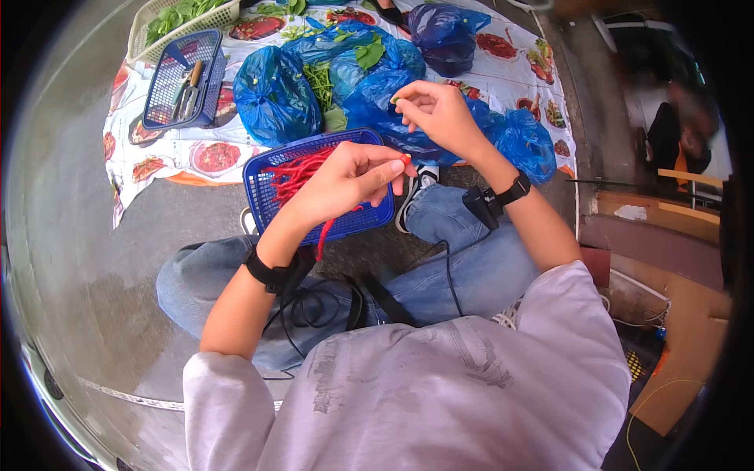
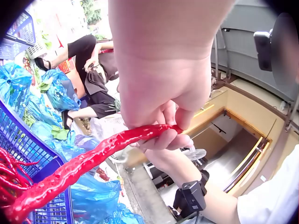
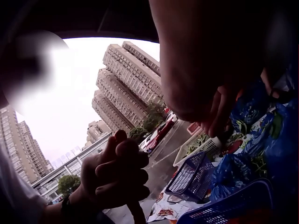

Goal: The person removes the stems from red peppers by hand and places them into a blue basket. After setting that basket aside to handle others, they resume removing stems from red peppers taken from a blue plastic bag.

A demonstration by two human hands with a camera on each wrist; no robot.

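My left hand grips a long, wrinkled red chili pepper near one end, fingers curled round it. The chili's other end hangs down beside a blue plastic basket. Inside that basket lies a heap of red chilies, partly covered by the left hand and forearm. Up and to the right, my right hand pinches a small green piece, like a chili stem, between thumb and finger. The two hands are apart. In the right wrist view the right hand is dark.
Blue plastic bags with green leaves lie beyond the basket on a food-printed sheet. A second blue basket holds a knife-like tool. Behind it stands a white basket of greens. Another person sits across the sheet.
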